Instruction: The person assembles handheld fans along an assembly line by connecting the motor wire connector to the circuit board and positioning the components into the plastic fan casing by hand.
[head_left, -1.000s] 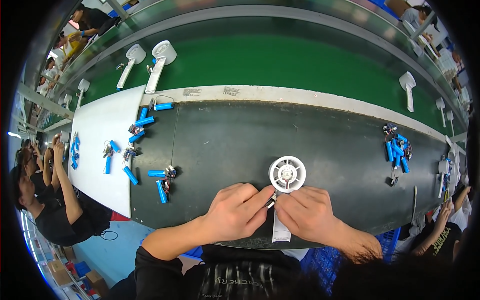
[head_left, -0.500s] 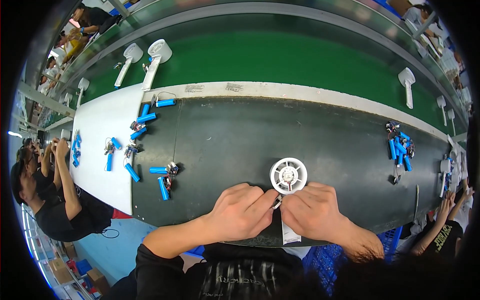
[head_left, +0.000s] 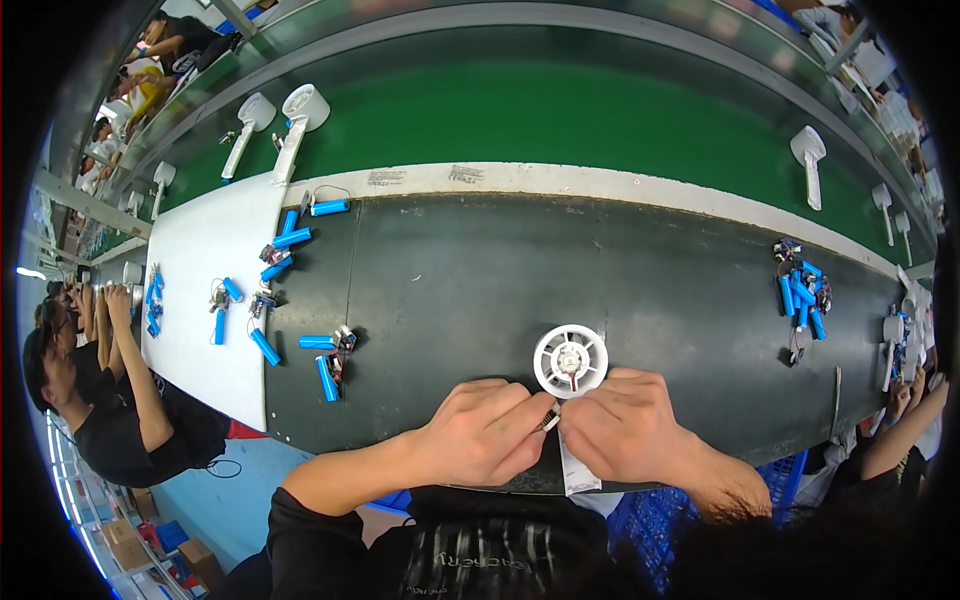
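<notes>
A white round fan housing (head_left: 570,360) with spokes lies on the dark work mat (head_left: 560,270) near the front edge. Just below it my left hand (head_left: 480,432) and my right hand (head_left: 625,425) meet, fingertips pinched together on a small part with thin wires (head_left: 553,415) that lead from the housing. A white paper strip (head_left: 575,468) hangs under my right hand over the table edge. What exactly sits between the fingertips is too small to tell.
Blue cylindrical batteries with small circuit boards (head_left: 325,355) lie left on the mat and on a white sheet (head_left: 205,300); another cluster (head_left: 800,295) lies right. White hand-fan bodies (head_left: 295,120) ride the green conveyor (head_left: 540,110). Other people sit at the left (head_left: 90,390) and right.
Both hands stay pinched together below the fan housing; the housing and hands have shifted only slightly, with the view a little lower.
</notes>
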